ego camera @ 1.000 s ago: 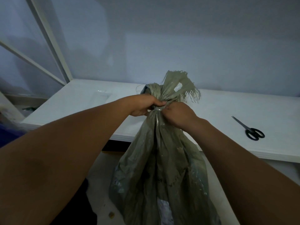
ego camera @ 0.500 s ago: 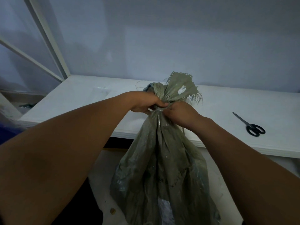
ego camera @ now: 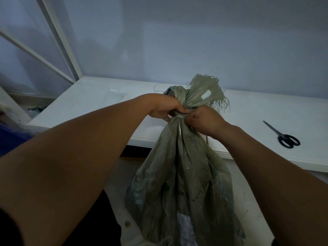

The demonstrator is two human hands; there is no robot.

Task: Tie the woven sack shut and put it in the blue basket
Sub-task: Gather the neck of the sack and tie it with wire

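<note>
A grey-green woven sack [ego camera: 182,183] stands on the floor in front of the white table, its mouth gathered into a neck. The frayed top [ego camera: 204,93] with a small white label fans out above the neck. My left hand [ego camera: 165,108] grips the neck from the left, thumb pressed at the cinch. My right hand [ego camera: 204,120] pinches the neck from the right; a thin string seems to wrap there and hang down below my right hand. Both hands touch each other at the neck. A blue shape [ego camera: 10,141] at the far left edge may be the basket; mostly hidden.
A white table [ego camera: 92,103] runs across behind the sack, against a pale wall. Black scissors [ego camera: 284,137] lie on its right part. A white metal frame [ego camera: 58,43] rises at the left. A small round item [ego camera: 127,224] lies on the floor.
The sack's top and both hands have shifted slightly right and down in view as my head moved. The grip at the neck stays the same.
</note>
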